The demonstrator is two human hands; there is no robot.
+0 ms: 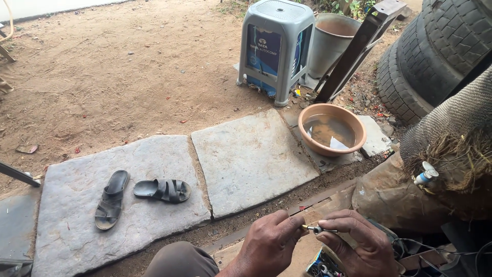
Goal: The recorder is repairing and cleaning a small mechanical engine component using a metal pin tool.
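Both hands (318, 243) pinch a small metal valve (316, 229) between fingertips.

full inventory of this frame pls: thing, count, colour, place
small metal part: 1, silvery with brass end, pinched between both hands
sandals: 2, black, on left stone slab
stone slabs: 2 large, grey, across middle
basin: 1, orange-brown, holding murky water, right of slabs
plastic stool: 1, grey, top centre
bucket: 1, grey, behind stool
tyres: stacked, black, top right
left hand: 1, bottom centre
right hand: 1, bottom right
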